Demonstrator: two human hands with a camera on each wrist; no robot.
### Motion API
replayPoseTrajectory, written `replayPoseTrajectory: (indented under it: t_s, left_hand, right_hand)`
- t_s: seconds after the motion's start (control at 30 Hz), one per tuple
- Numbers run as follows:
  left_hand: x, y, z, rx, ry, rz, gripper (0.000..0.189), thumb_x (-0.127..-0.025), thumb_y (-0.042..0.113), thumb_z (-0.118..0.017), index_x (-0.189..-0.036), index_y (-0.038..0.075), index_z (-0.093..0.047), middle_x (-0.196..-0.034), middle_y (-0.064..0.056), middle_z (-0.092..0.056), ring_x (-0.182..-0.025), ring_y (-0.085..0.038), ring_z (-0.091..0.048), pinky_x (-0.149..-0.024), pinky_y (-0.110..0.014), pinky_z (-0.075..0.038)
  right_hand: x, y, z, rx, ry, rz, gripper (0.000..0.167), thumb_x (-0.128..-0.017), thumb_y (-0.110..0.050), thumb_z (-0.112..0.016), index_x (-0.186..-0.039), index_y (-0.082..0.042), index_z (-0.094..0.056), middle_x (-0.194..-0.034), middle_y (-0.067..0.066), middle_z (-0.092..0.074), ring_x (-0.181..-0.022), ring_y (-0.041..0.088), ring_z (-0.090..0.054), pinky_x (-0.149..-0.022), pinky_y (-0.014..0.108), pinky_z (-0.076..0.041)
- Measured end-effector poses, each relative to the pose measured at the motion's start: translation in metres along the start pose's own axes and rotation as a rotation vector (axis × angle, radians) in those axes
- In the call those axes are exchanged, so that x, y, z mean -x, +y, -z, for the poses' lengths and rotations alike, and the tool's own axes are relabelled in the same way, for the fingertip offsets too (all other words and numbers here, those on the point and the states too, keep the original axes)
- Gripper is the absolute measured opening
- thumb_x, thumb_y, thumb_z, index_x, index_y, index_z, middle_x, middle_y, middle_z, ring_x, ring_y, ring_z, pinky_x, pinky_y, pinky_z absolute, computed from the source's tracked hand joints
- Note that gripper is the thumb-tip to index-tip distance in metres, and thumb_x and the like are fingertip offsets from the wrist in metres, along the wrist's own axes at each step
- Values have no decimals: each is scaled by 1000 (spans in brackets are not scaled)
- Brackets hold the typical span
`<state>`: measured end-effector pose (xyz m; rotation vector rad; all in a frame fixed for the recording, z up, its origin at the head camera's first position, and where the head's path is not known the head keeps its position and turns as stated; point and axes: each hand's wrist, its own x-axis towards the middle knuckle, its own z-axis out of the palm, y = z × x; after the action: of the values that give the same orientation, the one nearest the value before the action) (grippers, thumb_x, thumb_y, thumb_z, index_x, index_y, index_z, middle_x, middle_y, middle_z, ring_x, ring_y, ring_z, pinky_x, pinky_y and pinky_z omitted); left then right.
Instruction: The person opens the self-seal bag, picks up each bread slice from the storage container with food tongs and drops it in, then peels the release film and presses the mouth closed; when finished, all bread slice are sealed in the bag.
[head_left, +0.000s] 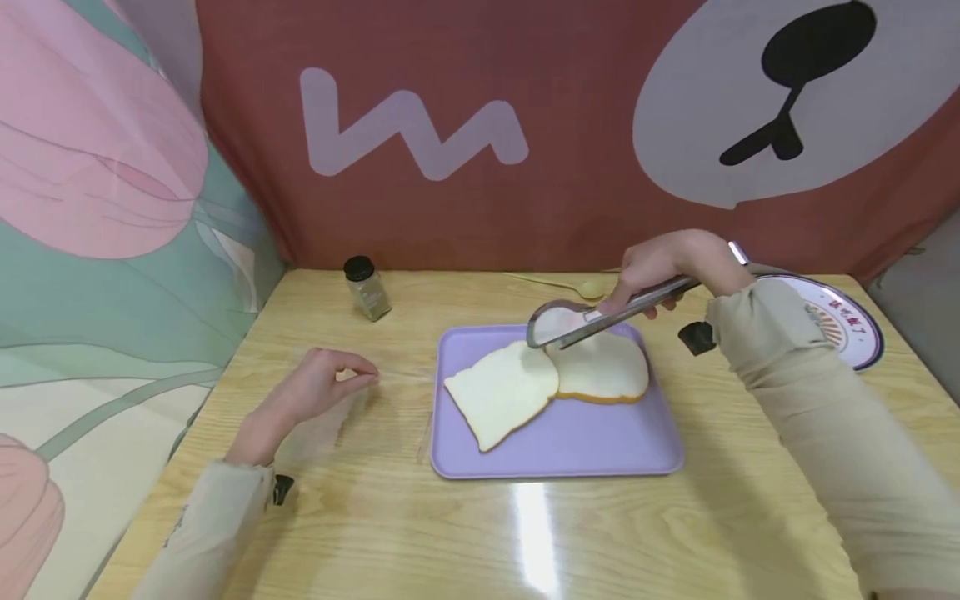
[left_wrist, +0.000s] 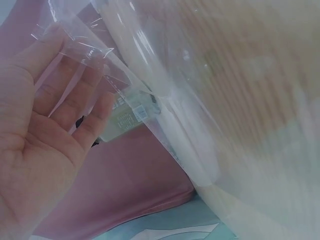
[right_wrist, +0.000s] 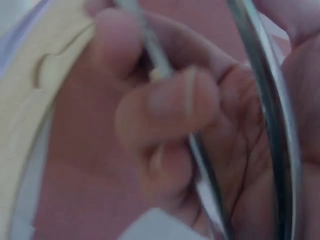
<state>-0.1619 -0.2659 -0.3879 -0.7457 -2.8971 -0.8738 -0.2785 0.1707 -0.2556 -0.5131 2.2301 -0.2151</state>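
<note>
A pair of metal tongs (head_left: 637, 307) is held in my right hand (head_left: 663, 260), the fingers curled round one arm of it in the right wrist view. The rounded tong ends lie over two slices of bread in the head view. The left slice (head_left: 501, 393) is tilted and the right slice (head_left: 609, 371) sits against it, both on a purple tray (head_left: 570, 454). To the left of the tray, my left hand (head_left: 318, 385) pinches the edge of a clear plastic bag (left_wrist: 230, 80) between thumb and index finger, the other fingers loosely bent.
A small seasoning jar (head_left: 367, 289) with a black lid stands at the back left. Behind the tray lies a pale yellow spoon (head_left: 588, 289). At the back right is a white printed plate (head_left: 843, 321), partly hidden by the right sleeve. A patterned curtain (head_left: 465, 217) hangs behind the table.
</note>
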Motion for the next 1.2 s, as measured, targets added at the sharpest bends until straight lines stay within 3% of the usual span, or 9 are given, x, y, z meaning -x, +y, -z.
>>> replayPoseTrajectory:
  t_s: [0.13,0.37,0.7,0.87,1.2]
  left_hand:
    - [0,-2,-2,5,-6,11,9,-87,11,-71,-94,7,-75,-92,-1,-73,-86,-18,-68,-77,-43,-54]
    - [-2,-3,-1,6,-27,34,10,-88,12,-70,-95,7,-75,-94,-1,-72,-88,-19,-67,-79,-44,-54]
    - [-2,-4,0,-2,-36,51,10,-89,12,-69,-95,8,-75,-93,0,-72,-88,-17,-67,-77,-43,-54]
    - [-3,-4,-1,-3,-37,43,10,-89,13,-70,-95,7,-75,-93,0,-72,-87,-17,-67,-76,-42,-54]
    - [-4,0,-5,-4,-18,10,9,-87,11,-71,-93,6,-75,-90,-1,-73,-86,-18,-68,-74,-43,-54]
  right_hand:
    - [-20,8,1,-68,6,20,45,-86,-52,-63,-74,-9,-67,-63,0,-58,-49,10,-46,-51,24,-42]
    - [-48,12,1,-62,-33,24,35,-84,-44,-67,-72,-12,-64,-63,-1,-56,-51,10,-45,-49,23,-40]
    - [-69,6,5,-138,-256,-21,40,-86,-46,-65,-68,-11,-65,-57,-5,-50,-48,7,-36,-49,20,-34]
    - [-69,16,0,-252,-323,0,38,-90,-39,-61,-66,-10,-65,-58,-4,-54,-49,6,-40,-50,19,-36]
    - [-62,21,-27,-349,-322,-13,30,-86,-36,-66,-69,-12,-62,-60,-3,-56,-48,4,-45,-50,18,-40]
